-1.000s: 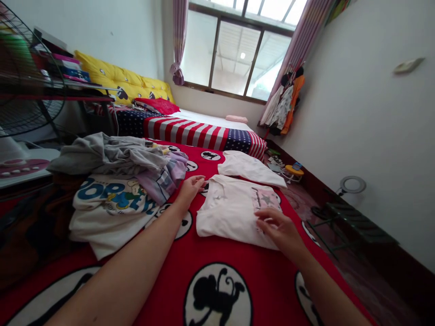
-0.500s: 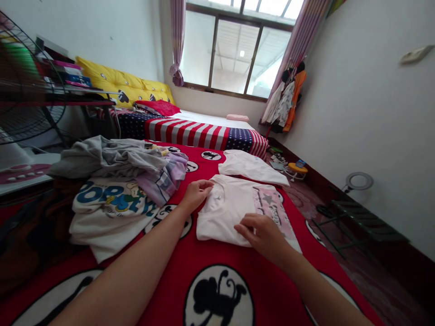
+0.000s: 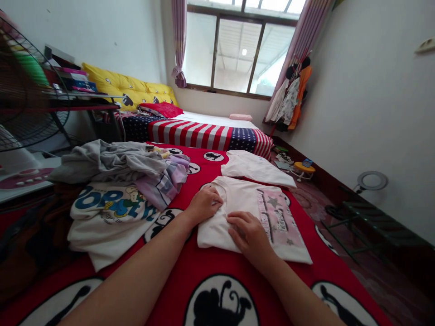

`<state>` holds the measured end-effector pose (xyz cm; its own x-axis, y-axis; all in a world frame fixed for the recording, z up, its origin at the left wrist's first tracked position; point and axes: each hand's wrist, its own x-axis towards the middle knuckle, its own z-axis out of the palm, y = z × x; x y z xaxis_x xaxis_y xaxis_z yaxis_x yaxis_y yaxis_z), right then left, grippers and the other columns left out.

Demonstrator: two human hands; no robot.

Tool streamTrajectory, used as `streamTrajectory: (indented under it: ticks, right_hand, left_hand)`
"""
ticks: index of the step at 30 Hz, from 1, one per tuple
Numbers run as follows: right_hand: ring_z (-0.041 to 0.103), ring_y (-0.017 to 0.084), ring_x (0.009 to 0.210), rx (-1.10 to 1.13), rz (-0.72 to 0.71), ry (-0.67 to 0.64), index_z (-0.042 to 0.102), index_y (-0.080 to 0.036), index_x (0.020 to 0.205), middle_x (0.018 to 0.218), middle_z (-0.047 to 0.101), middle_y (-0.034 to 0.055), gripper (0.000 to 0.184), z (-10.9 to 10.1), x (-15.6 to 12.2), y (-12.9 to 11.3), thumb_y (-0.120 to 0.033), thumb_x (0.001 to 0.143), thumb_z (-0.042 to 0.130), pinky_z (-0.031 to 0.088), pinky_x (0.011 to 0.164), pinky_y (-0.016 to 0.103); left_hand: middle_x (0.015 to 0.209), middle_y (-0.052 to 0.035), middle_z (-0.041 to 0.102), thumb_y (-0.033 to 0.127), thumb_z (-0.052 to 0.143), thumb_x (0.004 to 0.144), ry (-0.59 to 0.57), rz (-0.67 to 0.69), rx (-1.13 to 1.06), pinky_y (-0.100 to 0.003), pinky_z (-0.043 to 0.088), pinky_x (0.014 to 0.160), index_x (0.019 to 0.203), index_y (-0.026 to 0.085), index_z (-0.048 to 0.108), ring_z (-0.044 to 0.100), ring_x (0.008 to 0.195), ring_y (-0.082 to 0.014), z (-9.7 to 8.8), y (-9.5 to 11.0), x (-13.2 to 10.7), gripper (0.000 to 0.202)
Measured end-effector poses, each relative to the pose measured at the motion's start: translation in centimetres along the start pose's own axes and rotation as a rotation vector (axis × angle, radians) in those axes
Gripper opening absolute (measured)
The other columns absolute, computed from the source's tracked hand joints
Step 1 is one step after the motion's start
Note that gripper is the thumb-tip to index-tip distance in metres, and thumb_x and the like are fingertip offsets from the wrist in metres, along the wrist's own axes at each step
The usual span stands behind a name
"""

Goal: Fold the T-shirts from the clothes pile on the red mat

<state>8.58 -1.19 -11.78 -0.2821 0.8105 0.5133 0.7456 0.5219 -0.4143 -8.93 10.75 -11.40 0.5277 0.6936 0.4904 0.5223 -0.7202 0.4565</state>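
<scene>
Head view shows the white shirt (image 3: 247, 197) with the pink print lying flat on the red blanket (image 3: 166, 276), under both hands. The left hand (image 3: 205, 203) is at the shirt's left end, by what looks like the neckline, its fingers curled close together; I cannot tell whether they pinch any cloth. The right hand (image 3: 250, 233) is on the shirt's near half, left of the print, fingers bent and thumb loosely apart, with no cloth seen gripped between them.

The step in hand looks like smoothing the fabric around that neckline. A light touch should serve best: one hand pins the cloth while the other draws flat fingertips outward, since two hands pushing inward would likely bunch such soft material. Strokes are better kept short on the shirt's far side, because another white garment (image 3: 254, 167) lies just beyond it. Left of the shirt, the grey garment (image 3: 113, 160) and the lilac garment (image 3: 166, 181) are heaped loosely; elbows and forearms should pass clear of them.
</scene>
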Motion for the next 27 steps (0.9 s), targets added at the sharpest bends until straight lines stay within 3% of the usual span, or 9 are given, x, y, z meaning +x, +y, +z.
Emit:
streamTrajectory:
  ticks: [4,8,11,17,27]
  right_hand:
    - [0.057,0.021,0.101,-0.007,0.015,-0.003,0.064,-0.022,0.103,0.11,0.065,0.0049,0.02,0.0,0.1,-0.1,-0.016,0.085,0.059,0.044,0.09,0.039]
    - [0.057,0.022,0.102,-0.004,0.016,-0.007,0.063,-0.022,0.104,0.111,0.065,0.0052,0.02,-0.1,0.1,-0.2,-0.016,0.085,0.058,0.045,0.091,0.039]
    - [0.057,0.021,0.102,-0.002,0.009,-0.01,0.063,-0.022,0.105,0.112,0.065,0.0052,0.021,-0.2,0.1,-0.1,-0.016,0.085,0.058,0.045,0.091,0.039]
    - [0.057,0.021,0.103,0.001,0.012,-0.012,0.063,-0.022,0.106,0.113,0.064,0.005,0.022,-0.2,0.1,-0.1,-0.016,0.085,0.059,0.045,0.092,0.039]
    - [0.057,0.022,0.104,0.004,0.02,-0.021,0.063,-0.024,0.107,0.114,0.065,0.0054,0.022,-0.3,0.1,-0.1,-0.018,0.086,0.058,0.045,0.093,0.04]
  left_hand:
    - [0.087,-0.0061,0.069,0.01,0.057,0.081,0.059,-0.109,-0.038,-0.029,0.048,0.079,0.095,0.017,0.075,0.062,0.083,-0.0183,0.0,0.1,0.1,0.023]
    - [0.09,-0.0049,0.069,0.006,0.063,0.071,0.034,-0.15,-0.166,-0.025,0.049,0.076,0.097,0.016,0.073,0.063,0.081,-0.0161,-0.1,-0.4,0.1,0.029]
    - [0.09,-0.0038,0.069,0.005,0.069,0.065,0.009,-0.179,-0.231,-0.023,0.05,0.074,0.095,0.016,0.073,0.064,0.081,-0.0152,-0.4,-0.6,0.0,0.032]
    - [0.088,-0.0037,0.07,0.008,0.068,0.066,0.021,-0.18,-0.226,-0.023,0.05,0.077,0.075,0.017,0.075,0.065,0.083,-0.0155,-0.6,-0.5,0.1,0.014]
    - [0.085,-0.0039,0.073,0.008,0.064,0.07,0.047,-0.222,-0.267,-0.024,0.051,0.075,0.075,0.017,0.076,0.067,0.079,-0.0154,-0.3,-1.3,0.5,0.016]
